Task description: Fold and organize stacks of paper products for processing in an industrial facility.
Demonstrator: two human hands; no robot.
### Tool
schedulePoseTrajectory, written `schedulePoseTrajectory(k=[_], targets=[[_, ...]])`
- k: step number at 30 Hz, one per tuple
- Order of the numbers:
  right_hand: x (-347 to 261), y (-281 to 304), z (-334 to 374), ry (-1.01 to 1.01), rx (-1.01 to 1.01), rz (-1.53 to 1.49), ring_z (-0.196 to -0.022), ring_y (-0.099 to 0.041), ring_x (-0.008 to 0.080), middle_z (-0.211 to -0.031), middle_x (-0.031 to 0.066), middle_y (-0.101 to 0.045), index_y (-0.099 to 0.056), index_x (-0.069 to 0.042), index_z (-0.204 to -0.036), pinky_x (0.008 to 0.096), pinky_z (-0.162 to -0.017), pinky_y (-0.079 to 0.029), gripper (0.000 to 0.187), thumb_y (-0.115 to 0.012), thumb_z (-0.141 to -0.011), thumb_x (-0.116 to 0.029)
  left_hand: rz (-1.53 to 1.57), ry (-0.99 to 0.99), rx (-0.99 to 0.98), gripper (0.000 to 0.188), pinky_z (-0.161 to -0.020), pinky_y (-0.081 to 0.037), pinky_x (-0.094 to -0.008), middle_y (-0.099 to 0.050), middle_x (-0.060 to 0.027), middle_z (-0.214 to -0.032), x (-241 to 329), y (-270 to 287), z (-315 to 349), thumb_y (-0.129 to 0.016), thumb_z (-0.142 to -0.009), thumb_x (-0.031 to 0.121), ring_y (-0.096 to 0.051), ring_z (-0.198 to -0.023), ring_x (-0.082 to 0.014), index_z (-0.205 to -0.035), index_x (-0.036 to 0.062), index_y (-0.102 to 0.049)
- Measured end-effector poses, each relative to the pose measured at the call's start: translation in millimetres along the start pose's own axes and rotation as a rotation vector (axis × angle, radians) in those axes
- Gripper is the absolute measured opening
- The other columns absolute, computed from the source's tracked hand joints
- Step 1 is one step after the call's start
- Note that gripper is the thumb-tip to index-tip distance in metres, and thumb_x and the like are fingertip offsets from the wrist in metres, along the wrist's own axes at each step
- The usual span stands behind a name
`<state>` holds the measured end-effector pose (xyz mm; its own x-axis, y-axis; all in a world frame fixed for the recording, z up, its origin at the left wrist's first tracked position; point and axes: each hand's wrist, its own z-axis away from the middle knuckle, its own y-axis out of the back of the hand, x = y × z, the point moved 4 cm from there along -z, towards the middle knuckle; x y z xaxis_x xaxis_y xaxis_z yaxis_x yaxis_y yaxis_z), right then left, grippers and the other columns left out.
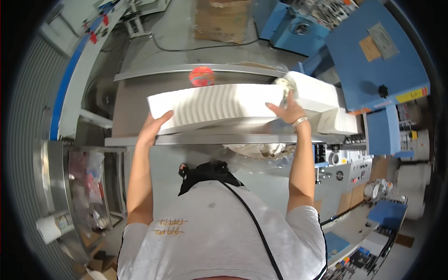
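A long, slightly bowed stack of thin white sheets [214,105] lies crosswise in front of me, over a metal work channel. My left hand [156,127] grips its left end, thumb on the near face and fingers out of sight below. At the right end, my right hand [290,112] holds the stack between a spread thumb and fingers; the far fingertips are partly blurred. Just beyond that hand sits another white stack [312,92], with a shorter white stack [333,121] nearer me. Behind the long stack is a round red-orange object [201,76].
Metal rails [224,139] run along the channel's near and far edges. A blue machine cabinet [373,60] stands at the right. On the left are a blue-edged white table [70,88] and a metal rack with plastic bags [91,177]. Cardboard [221,23] lies on the far floor.
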<state>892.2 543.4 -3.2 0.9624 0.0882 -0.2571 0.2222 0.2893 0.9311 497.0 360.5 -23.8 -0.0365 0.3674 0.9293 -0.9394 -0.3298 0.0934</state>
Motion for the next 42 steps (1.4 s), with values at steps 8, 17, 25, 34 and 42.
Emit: schedulePoseTrajectory(k=[8,17,25,34,42], targets=[[-206.2,-33.6,-51.1,0.542,0.017,-0.333,-0.093,-0.064,0.0338,-0.097,0.0202,-0.065,-0.053,-0.003,-0.113,0.0428,-0.077,-0.050,0.071,-0.069,-0.070,-0.059,0.003,-0.031,-0.018,0.082,-0.108,-0.025,-0.0341,-0.040,-0.0161,-0.139,-15.3,1.2,-10.5,-0.071,-0.079,0.032,-0.036,-0.130,-0.0257,-0.139,-0.0050,-0.029],[-213.1,-2.7,-20.8,0.453,0.320,-0.426,-0.100,-0.056,0.0371,-0.110,0.0211,-0.054,-0.047,-0.005,-0.119,0.0405,-0.079,-0.050,0.066,-0.071,-0.064,-0.032,-0.022,-0.082,-0.043,0.086,-0.111,-0.017,-0.0344,-0.030,-0.0148,-0.146,-2.5,-10.6,-3.7,-0.069,-0.081,0.032,-0.026,-0.136,-0.0253,-0.144,-0.0019,-0.022],[16.9,83.8,85.7,-0.136,0.890,0.003,-0.096,-0.055,0.0436,-0.119,0.0249,-0.050,-0.046,-0.008,-0.129,0.0474,-0.083,-0.048,0.070,-0.067,-0.071,-0.040,-0.038,-0.086,-0.024,0.085,-0.111,-0.017,-0.0338,-0.031,-0.0136,-0.146,-4.8,1.7,-0.3,-0.069,-0.081,0.032,-0.027,-0.136,-0.0252,-0.144,-0.0018,-0.022],[178.8,12.7,1.3,-0.471,0.484,0.042,-0.109,-0.054,0.0406,-0.125,0.0197,-0.053,-0.055,-0.010,-0.123,0.0462,-0.092,-0.044,0.059,-0.059,-0.075,-0.043,0.016,-0.001,-0.024,0.090,-0.111,-0.017,-0.0332,-0.031,-0.0161,-0.145,-14.1,-4.2,-16.2,-0.072,-0.080,0.034,-0.027,-0.135,-0.0264,-0.143,-0.0054,-0.021],[63.6,-20.6,-36.0,0.066,0.093,-0.557,-0.080,-0.065,0.0243,-0.086,0.0099,-0.070,-0.065,-0.001,-0.101,0.0359,-0.074,-0.049,0.057,-0.053,-0.087,-0.054,0.159,0.019,-0.057,0.088,-0.111,-0.019,-0.0340,-0.036,-0.0161,-0.142,-24.8,15.1,-15.4,-0.072,-0.081,0.035,-0.029,-0.134,-0.0266,-0.142,-0.0051,-0.023]])
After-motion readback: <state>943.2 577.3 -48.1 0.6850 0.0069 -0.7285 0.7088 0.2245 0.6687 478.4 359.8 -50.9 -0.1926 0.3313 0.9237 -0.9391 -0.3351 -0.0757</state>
